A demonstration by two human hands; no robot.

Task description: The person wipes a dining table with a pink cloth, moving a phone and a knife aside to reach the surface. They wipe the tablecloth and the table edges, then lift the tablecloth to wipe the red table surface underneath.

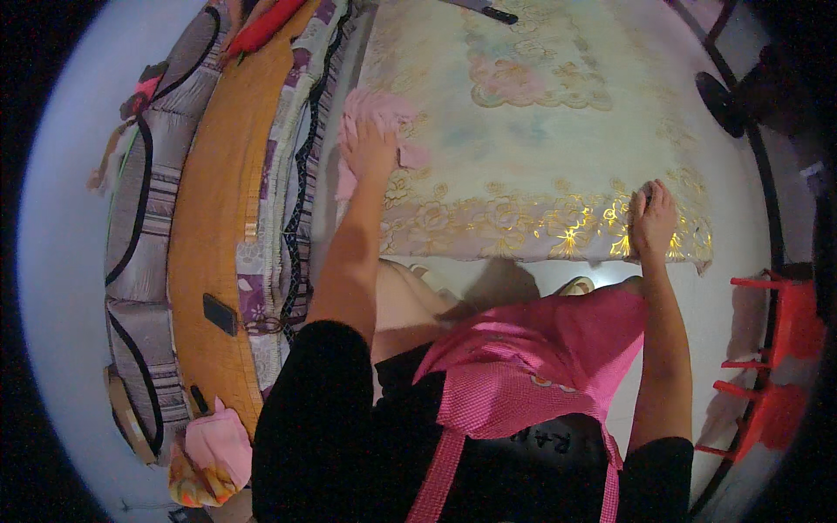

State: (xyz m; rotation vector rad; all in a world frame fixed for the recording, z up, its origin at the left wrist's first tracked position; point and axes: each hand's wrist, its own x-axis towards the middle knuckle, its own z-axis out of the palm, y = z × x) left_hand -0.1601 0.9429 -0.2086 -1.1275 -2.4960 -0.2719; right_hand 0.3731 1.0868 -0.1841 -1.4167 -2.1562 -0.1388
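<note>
A low table before me wears a cream tablecloth (pixel 497 157) with a floral pattern and a gold flowered border. My left hand (pixel 371 149) presses on a crumpled pink cloth (pixel 376 108) at the table's left edge. Near the right front corner my right hand (pixel 654 219) rests on the gold border, its fingers curled; whether anything is under them cannot be told. At the far end of the table lies a knife, its black handle (pixel 500 14) towards the right. A pink apron (pixel 516 386) hangs from my front.
Along the left stands a cushioned seat (pixel 140 248) with a tan mat (pixel 209 196); a phone (pixel 220 314) and a pink cloth (pixel 219 444) lie on it. Red plastic stools (pixel 778 386) stand at the right, below a dark stand fan (pixel 719 104). Another person's arm (pixel 261 13) shows at the upper left.
</note>
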